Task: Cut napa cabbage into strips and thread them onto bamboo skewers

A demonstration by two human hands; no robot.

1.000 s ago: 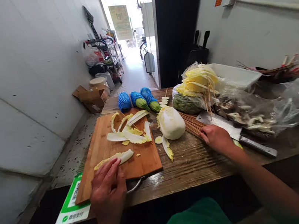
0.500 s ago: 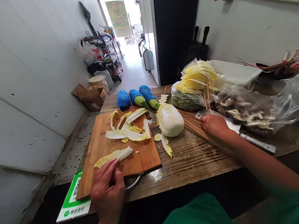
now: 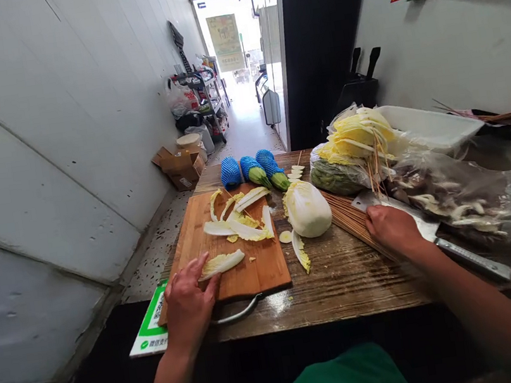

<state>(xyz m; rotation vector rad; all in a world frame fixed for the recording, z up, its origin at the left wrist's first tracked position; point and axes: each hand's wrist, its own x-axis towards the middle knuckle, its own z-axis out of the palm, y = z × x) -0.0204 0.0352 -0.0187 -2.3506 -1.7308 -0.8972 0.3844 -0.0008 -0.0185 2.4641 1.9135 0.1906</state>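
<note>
My left hand [image 3: 188, 296] rests over the near left part of the wooden cutting board [image 3: 268, 273]. Its fingers and thumb are spread around the left end of a strip of napa cabbage leaf [image 3: 226, 262]. More cut cabbage leaves [image 3: 236, 227] lie farther up the board, with a thin skewer among them. My right hand [image 3: 393, 230] is closed at the edge of a bundle of bamboo skewers [image 3: 348, 216], its fingertips on the sticks. Just beyond that hand lies a cleaver [image 3: 471, 256]. A napa cabbage head [image 3: 309, 209] sits between board and skewers.
Zucchini in blue foam nets [image 3: 255, 169] lie behind the board. Skewered cabbage leaves [image 3: 357, 134] rest on a bagged green vegetable [image 3: 337, 176]. At right are a plastic bag of mushrooms [image 3: 453, 200] and a white tray [image 3: 432, 123]. A green-and-white sign [image 3: 147, 335] sticks out under the board.
The view has turned left, so everything sits farther right. My left hand's fingers have spread wider around the leaf strip's end. My right hand stays at the skewers.
</note>
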